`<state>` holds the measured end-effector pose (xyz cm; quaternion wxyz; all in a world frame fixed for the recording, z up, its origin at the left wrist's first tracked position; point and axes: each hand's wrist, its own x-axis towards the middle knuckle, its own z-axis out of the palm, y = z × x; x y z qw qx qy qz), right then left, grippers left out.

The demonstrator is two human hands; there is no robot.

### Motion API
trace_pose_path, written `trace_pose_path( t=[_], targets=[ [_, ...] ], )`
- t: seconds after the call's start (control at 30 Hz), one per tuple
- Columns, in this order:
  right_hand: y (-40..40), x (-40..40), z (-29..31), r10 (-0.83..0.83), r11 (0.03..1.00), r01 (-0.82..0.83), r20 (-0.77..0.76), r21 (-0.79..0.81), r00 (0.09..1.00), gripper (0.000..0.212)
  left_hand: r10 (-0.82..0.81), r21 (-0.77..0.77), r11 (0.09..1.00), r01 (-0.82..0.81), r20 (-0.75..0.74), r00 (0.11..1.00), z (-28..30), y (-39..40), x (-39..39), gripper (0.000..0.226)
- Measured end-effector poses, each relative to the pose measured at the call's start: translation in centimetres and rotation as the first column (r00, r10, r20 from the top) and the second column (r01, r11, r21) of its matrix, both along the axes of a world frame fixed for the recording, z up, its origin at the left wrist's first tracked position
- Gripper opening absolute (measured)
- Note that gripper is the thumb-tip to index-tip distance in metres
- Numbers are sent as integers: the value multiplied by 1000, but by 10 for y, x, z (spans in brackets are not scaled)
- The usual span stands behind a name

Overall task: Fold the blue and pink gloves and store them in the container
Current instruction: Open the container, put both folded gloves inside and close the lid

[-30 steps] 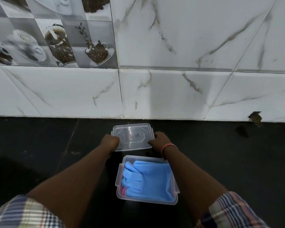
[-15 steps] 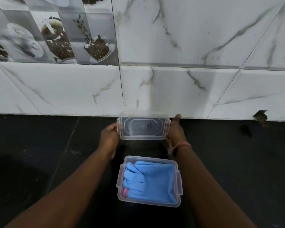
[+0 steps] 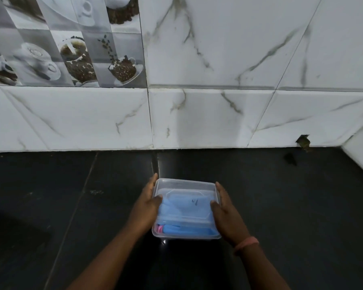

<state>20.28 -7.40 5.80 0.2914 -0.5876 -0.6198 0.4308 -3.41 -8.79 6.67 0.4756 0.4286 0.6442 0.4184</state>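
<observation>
While I look down from the head camera, I see a clear plastic container [image 3: 186, 233] sitting on a dark, glossy countertop [image 3: 71, 206], near the middle of the view and well apart from the white marble-patterned wall tiles [image 3: 218, 114] at the far edge; folded inside it lie the blue gloves [image 3: 182, 208], filling most of the box, with a sliver of the pink gloves [image 3: 159, 228] showing at the near left corner; a clear lid [image 3: 186, 194] rests over the box, seated along the far side, while its near edge appears to sit a little short of the container's near rim, so I judge it not fully pressed home; my left hand [image 3: 147, 206] clasps the lid's left short side, fingers curled along the edge and thumb on top; my right hand [image 3: 224, 210] clasps the right short side the same way, a pink band [image 3: 246, 243] on its wrist; both hands are closed on the lid, neither holding anything else; the box's long axis runs left to right, directly between my two hands, each equally close to its own end; I judge the folding and storing done, and the coming move is a downward press at both ends, drawing the lid slightly nearward so it seats evenly.
</observation>
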Motion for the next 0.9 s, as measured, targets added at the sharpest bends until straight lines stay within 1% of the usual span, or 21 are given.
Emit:
trace_pose_path(
  t=[0.1,0.17,0.23,0.33,0.43,0.53,0.6,0.7,0.8,0.87,0.9],
  targets=[
    [-16,-4,-10,-41,998,39,45,41,998,61,-3,23,1000,4,-64,998,-15,-19,3,67],
    [-21,-7,-16,-62,998,60,68,27,996,62,-4,24,1000,6,-65,998,-23,-26,5,67],
    [-25,-6,-19,-60,998,59,76,15,995,63,1,35,999,2,-98,995,-29,-31,9,65],
    [-24,-8,-17,-113,993,110,57,42,992,61,53,2,999,-53,-125,991,-34,-29,15,59],
    [-18,-14,-15,-211,977,210,42,39,977,58,100,-13,994,-106,-241,965,-35,-17,20,49],
    [-11,-18,-14,-290,956,291,49,-33,956,53,121,-43,989,-140,-304,945,-34,-1,25,39],
    [-8,-19,-16,-339,938,339,17,-64,941,50,150,-96,978,-186,-299,942,-35,8,26,37],
    [-1,-22,-18,-407,908,397,-53,-135,912,51,181,-131,965,-228,-297,938,-38,13,28,35],
    [4,-20,-19,-440,885,401,-148,-236,886,53,194,-158,955,-251,-308,932,-45,11,28,34],
    [6,-15,-21,-455,871,386,-204,-303,867,56,218,-175,946,-271,-274,937,-48,11,28,34],
    [7,-12,-22,-473,852,380,-218,-361,853,59,237,-178,942,-285,-250,939,-49,12,27,34]
  ],
)
